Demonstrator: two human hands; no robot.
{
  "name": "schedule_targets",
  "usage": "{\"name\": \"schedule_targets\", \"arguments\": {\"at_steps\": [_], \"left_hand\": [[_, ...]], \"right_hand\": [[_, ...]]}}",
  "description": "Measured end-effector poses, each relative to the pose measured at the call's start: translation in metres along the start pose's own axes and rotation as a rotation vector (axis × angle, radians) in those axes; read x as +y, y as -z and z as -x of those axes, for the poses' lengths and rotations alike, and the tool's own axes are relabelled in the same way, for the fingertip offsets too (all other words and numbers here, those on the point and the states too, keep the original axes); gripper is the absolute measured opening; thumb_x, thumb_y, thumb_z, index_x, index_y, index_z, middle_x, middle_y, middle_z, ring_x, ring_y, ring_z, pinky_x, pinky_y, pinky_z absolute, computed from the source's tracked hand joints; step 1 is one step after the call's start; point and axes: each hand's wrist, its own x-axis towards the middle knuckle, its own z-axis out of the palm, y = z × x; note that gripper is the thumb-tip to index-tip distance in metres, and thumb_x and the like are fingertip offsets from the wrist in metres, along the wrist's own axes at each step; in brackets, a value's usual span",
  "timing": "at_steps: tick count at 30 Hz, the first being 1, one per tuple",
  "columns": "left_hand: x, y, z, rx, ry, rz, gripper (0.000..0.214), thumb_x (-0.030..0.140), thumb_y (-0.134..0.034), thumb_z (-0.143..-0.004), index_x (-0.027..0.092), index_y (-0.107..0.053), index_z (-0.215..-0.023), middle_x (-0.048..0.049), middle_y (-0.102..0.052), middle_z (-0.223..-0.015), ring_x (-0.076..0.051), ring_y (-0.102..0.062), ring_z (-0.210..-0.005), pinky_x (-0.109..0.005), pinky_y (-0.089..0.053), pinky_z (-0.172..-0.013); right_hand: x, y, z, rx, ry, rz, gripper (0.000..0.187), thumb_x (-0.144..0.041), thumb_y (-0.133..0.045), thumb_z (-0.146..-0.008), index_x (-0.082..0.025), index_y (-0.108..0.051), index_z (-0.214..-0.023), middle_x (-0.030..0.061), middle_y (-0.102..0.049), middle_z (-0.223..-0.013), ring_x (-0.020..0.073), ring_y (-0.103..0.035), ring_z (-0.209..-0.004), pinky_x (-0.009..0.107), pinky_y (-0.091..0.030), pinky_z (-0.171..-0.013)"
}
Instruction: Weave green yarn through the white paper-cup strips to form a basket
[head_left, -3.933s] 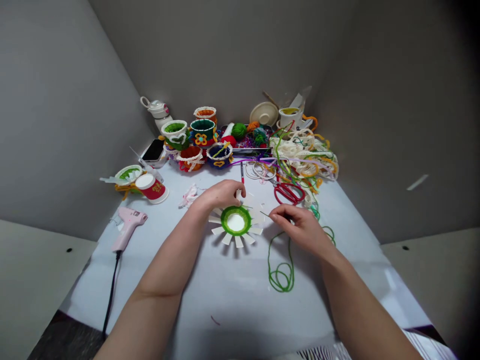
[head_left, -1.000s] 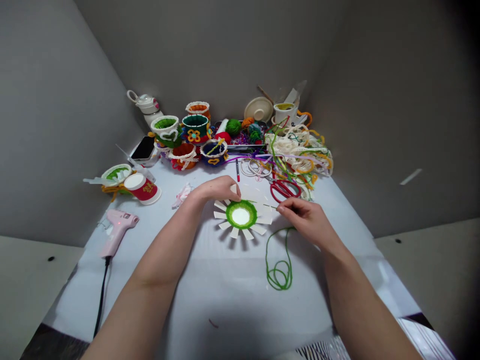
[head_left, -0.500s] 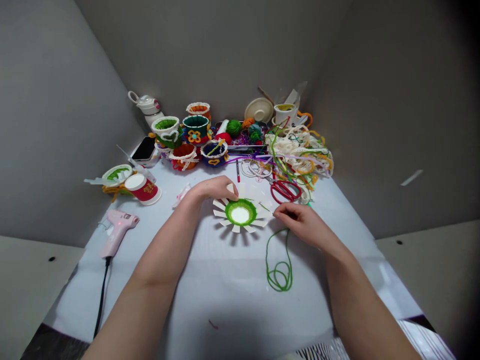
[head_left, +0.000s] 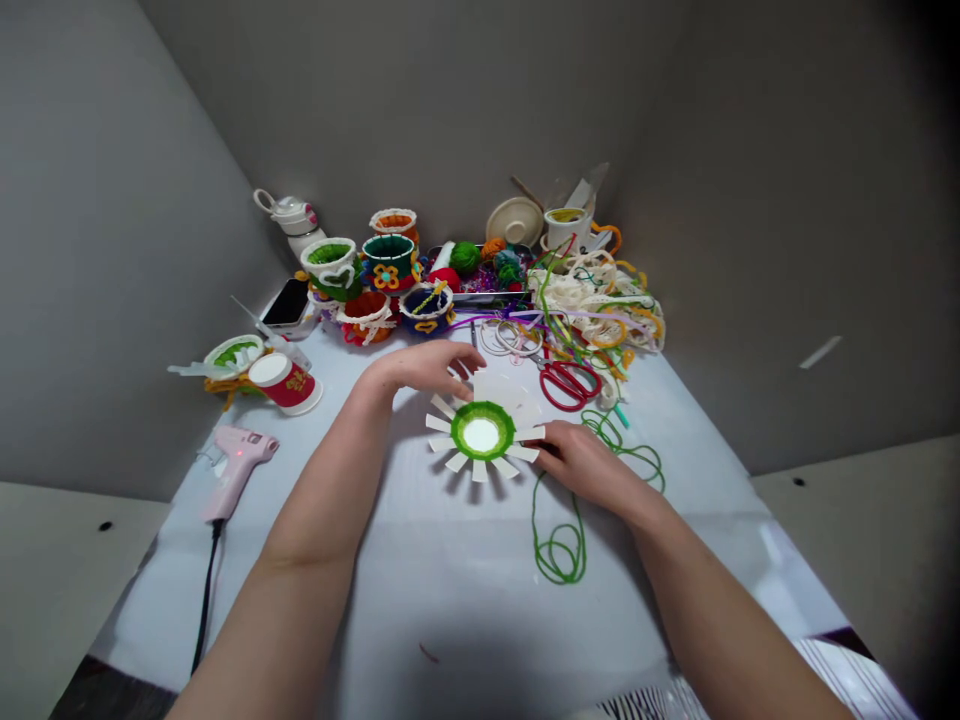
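White paper cup (head_left: 481, 436), strips (head_left: 478, 470) splayed round green yarn weave (head_left: 457, 430), sat well in from near edge of bench (head_left: 450, 560). Left hand (head_left: 427, 367) at far strips, fingers parted; right hand (head_left: 585, 462) at right strips, grip hidden. Loose green yarn loops (head_left: 561, 581) risked snagging it, loosening weave.

White cup (head_left: 481, 436) with two-tone green weave (head_left: 481, 409), green yarn (head_left: 561, 581), red-handled scissors (head_left: 571, 386), pink glue gun (head_left: 234, 468)

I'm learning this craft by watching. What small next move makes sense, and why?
Perhaps guide the green yarn past a white strip with the right hand: the yarn runs towards that hand, which is at the strips; the left hand is at the far edge; beyond the green band the strips are bare.
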Motion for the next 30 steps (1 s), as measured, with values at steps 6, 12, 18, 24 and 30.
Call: {"name": "schedule_targets", "arguments": {"at_steps": [6,12,18,24,30], "left_hand": [[0.020,-0.002,-0.042,-0.144,-0.106,-0.065,0.051,0.031,-0.073,-0.061,0.019,-0.064,-0.110,-0.0038,-0.069,-0.103,-0.015,-0.061,-0.088,-0.021,-0.041,-0.073],[0.020,-0.006,-0.050,-0.264,-0.069,-0.120,0.021,0.029,-0.069,-0.064,0.020,-0.074,-0.082,0.0008,-0.070,-0.073,-0.013,-0.056,-0.067,-0.022,-0.036,-0.060],[0.004,-0.008,-0.025,-0.117,0.024,-0.045,0.025,0.031,-0.066,-0.067,0.017,-0.074,-0.086,-0.0025,-0.071,-0.078,-0.013,-0.059,-0.071,-0.021,-0.040,-0.061],[-0.002,-0.018,-0.015,-0.066,0.098,0.048,0.028,0.033,-0.065,-0.067,0.015,-0.072,-0.087,-0.0037,-0.070,-0.079,-0.014,-0.061,-0.073,-0.022,-0.044,-0.063],[0.003,-0.019,-0.010,-0.014,0.129,0.000,0.028,0.034,-0.064,-0.067,0.015,-0.071,-0.086,-0.0028,-0.069,-0.078,-0.014,-0.061,-0.070,-0.022,-0.042,-0.058]], "right_hand": [[0.001,-0.002,-0.001,0.005,-0.011,0.027,0.022,-0.017,-0.049,-0.084,-0.019,-0.071,-0.091,0.0063,-0.069,-0.083,0.0180,-0.060,-0.076,0.026,-0.039,-0.067],[0.001,0.000,-0.001,0.008,-0.011,0.006,0.021,-0.017,-0.048,-0.084,-0.019,-0.069,-0.086,0.0062,-0.069,-0.082,0.0176,-0.060,-0.076,0.025,-0.038,-0.067],[0.007,0.007,0.003,0.077,-0.084,-0.057,0.020,-0.026,-0.047,-0.088,-0.019,-0.064,-0.079,0.0029,-0.066,-0.072,0.0144,-0.055,-0.063,0.025,-0.035,-0.059],[0.011,0.017,0.004,0.151,-0.170,-0.270,0.021,-0.032,-0.050,-0.086,-0.018,-0.064,-0.081,0.0028,-0.065,-0.074,0.0141,-0.055,-0.065,0.025,-0.040,-0.060],[0.008,0.021,0.005,0.245,-0.219,-0.423,0.027,-0.042,-0.053,-0.084,-0.017,-0.061,-0.077,0.0016,-0.058,-0.068,0.0121,-0.049,-0.060,0.024,-0.038,-0.055]]}}
